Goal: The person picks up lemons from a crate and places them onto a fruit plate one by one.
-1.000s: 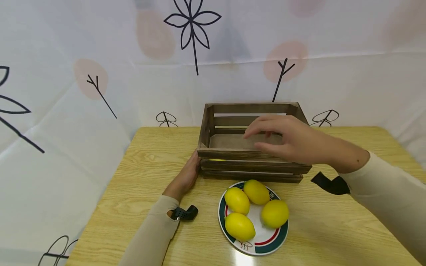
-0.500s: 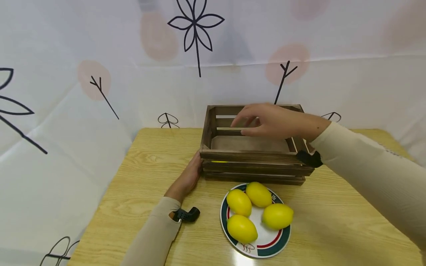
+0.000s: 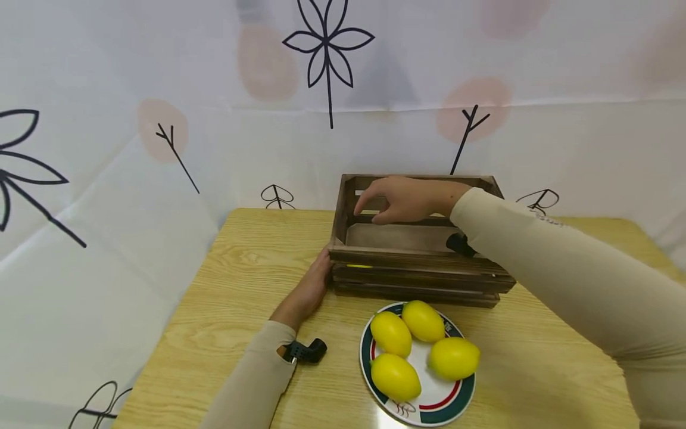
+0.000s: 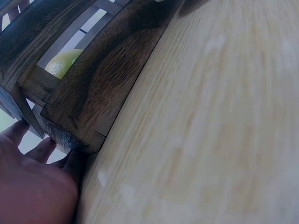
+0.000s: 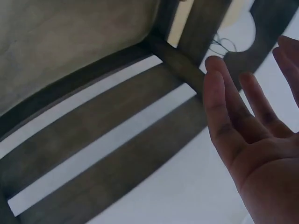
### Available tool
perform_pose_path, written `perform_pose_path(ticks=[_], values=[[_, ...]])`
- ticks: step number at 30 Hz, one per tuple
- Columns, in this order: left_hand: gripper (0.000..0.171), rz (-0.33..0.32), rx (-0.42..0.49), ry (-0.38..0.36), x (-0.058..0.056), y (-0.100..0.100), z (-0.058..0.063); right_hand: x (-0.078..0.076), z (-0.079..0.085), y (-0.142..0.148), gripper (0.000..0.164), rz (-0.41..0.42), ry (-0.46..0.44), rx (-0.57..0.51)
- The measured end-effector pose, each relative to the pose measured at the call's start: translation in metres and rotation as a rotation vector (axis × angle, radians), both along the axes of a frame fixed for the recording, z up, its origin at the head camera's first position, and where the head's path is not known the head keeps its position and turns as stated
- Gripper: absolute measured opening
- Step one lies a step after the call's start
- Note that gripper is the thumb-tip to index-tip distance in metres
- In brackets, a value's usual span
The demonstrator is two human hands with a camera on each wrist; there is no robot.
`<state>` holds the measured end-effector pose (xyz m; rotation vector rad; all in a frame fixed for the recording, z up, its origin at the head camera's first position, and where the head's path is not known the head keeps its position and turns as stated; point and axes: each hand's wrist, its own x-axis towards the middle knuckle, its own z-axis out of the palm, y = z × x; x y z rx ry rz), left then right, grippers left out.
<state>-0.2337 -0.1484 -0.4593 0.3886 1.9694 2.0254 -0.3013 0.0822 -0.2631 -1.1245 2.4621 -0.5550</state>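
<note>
A dark slatted wooden crate [image 3: 423,259] stands on the table. My left hand [image 3: 311,289] rests against its left end, fingertips at the crate's lower front corner in the left wrist view. Over the crate's opening is my right hand [image 3: 399,198], its fingers loosely bent and nothing between them. The right wrist view also has this hand [image 5: 266,163] with fingers spread apart, above the crate's inner slats. Through a gap between slats, one lemon [image 4: 63,63] shows inside the crate; most of it is hidden by the front boards.
In front of the crate, a round plate [image 3: 463,402] with a green and red rim holds several lemons [image 3: 395,378]. Both stand on a light wooden table [image 3: 257,250]. A white cloth [image 3: 396,143] with printed flowers hangs behind it.
My right hand has moved left over the crate's opening, from near its front right side towards the left end. The left hand stays at the crate's left end.
</note>
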Motion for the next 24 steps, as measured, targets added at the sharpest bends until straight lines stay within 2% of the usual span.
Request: perform_pose_path(ticks=[4,8,17,24], values=[[0.054,0.002,0.004,0.000,-0.001,0.000,0.001,-0.008,-0.006,-0.009,0.034,0.003,-0.024,0.044],[0.052,0.003,-0.006,0.004,-0.001,-0.001,0.000,-0.016,-0.012,-0.015,0.035,-0.001,-0.084,0.098],[0.052,0.001,-0.043,0.015,0.001,-0.004,-0.001,-0.025,-0.029,-0.027,0.039,0.004,-0.180,0.230],[0.052,-0.005,-0.104,0.019,0.001,-0.006,0.001,-0.027,-0.042,-0.035,0.041,0.012,-0.330,0.310]])
